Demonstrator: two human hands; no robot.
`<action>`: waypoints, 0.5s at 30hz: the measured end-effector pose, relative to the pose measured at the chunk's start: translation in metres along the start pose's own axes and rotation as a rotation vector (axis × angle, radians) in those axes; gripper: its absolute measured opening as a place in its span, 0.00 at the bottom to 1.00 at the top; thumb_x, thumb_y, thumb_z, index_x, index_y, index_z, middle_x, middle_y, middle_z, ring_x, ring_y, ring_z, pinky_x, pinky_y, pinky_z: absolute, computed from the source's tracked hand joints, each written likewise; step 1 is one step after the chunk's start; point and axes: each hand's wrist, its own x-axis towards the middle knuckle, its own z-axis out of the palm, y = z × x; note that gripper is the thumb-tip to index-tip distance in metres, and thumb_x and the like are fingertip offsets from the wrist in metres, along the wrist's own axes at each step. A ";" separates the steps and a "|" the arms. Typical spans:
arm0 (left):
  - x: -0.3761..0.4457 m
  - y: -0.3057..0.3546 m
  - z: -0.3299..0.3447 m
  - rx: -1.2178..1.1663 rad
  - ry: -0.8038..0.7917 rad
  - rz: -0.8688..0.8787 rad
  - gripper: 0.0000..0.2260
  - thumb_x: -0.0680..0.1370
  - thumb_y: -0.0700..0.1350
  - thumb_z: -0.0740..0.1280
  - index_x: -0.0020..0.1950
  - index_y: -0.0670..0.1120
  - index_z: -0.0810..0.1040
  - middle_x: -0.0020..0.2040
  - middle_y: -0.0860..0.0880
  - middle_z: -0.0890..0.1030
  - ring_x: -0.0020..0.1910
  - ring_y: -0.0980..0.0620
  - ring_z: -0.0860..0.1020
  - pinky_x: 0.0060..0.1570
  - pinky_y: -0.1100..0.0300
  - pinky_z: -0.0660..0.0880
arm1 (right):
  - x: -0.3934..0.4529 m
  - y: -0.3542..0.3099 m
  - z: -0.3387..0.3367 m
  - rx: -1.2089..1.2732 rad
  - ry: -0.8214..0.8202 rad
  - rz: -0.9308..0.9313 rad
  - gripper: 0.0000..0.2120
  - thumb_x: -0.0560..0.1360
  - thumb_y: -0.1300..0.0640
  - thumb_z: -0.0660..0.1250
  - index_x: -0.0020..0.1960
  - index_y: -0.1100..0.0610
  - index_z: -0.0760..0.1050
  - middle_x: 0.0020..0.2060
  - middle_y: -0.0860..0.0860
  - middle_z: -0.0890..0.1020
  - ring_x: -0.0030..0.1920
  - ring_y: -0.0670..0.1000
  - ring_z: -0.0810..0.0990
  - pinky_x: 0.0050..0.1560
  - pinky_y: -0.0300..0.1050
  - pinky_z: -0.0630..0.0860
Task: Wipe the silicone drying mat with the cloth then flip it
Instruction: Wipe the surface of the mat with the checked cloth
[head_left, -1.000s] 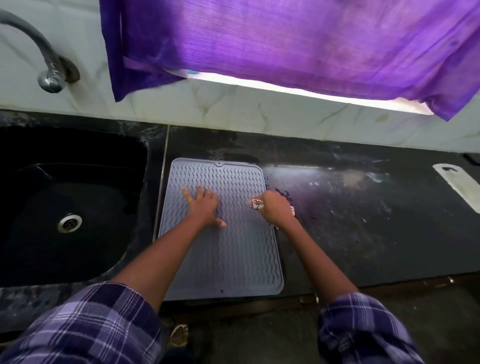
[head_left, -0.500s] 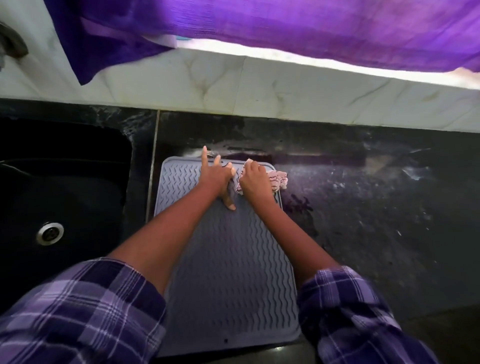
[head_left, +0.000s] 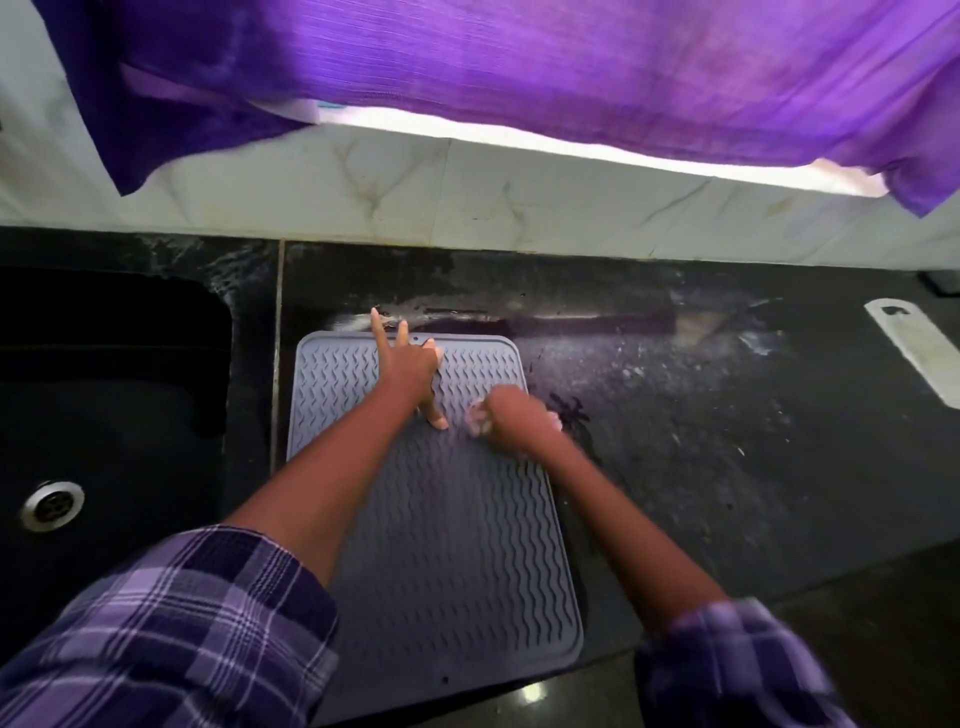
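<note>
Two hands work on one mat, the biggest thing in play: a grey silicone sheet with wavy ribs, lying flat on the dark counter just beside the sink, ribbed face up, not yet flipped. It runs from beyond the left hand's fingertips back toward the person, past both forearms.

The left hand lies flat with fingers spread and straight, palm pressing the far end of the mat; two fingertips reach over the far edge onto the counter. It holds nothing, only pins.

The right hand, just to the right of and nearer than the left, is curled over the cloth, a small pale wad that shows only at the knuckles. The hand is blurred, so exactly how the fingers wrap it cannot be told. It sits near the mat's right edge, in the far half.

The step looks like wiping, with much of the near half probably still to cover. To do it well, I would keep the left palm bearing down so the soft sheet does not creep or buckle, run the cloth along the ribs in overlapping passes toward the near edge, and press into the grooves where water collects.
</note>
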 end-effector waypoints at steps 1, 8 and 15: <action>0.000 -0.001 0.000 -0.009 -0.001 0.006 0.50 0.60 0.72 0.70 0.77 0.52 0.61 0.78 0.51 0.60 0.79 0.39 0.47 0.67 0.26 0.37 | 0.011 0.007 -0.017 0.104 0.016 0.065 0.08 0.77 0.58 0.64 0.44 0.61 0.76 0.41 0.55 0.78 0.44 0.51 0.75 0.45 0.42 0.73; 0.000 0.000 -0.001 0.009 -0.038 -0.012 0.49 0.58 0.73 0.70 0.74 0.51 0.66 0.77 0.51 0.63 0.79 0.40 0.47 0.65 0.26 0.34 | 0.059 0.000 -0.003 -0.297 0.283 -0.024 0.13 0.78 0.62 0.60 0.60 0.64 0.75 0.61 0.60 0.74 0.63 0.58 0.72 0.61 0.50 0.71; -0.001 0.006 -0.007 0.080 -0.037 -0.042 0.49 0.59 0.74 0.69 0.74 0.50 0.66 0.76 0.50 0.65 0.79 0.40 0.47 0.66 0.26 0.36 | -0.010 0.002 0.064 -0.568 0.281 -0.122 0.19 0.76 0.62 0.63 0.66 0.68 0.70 0.68 0.65 0.68 0.68 0.61 0.67 0.66 0.52 0.68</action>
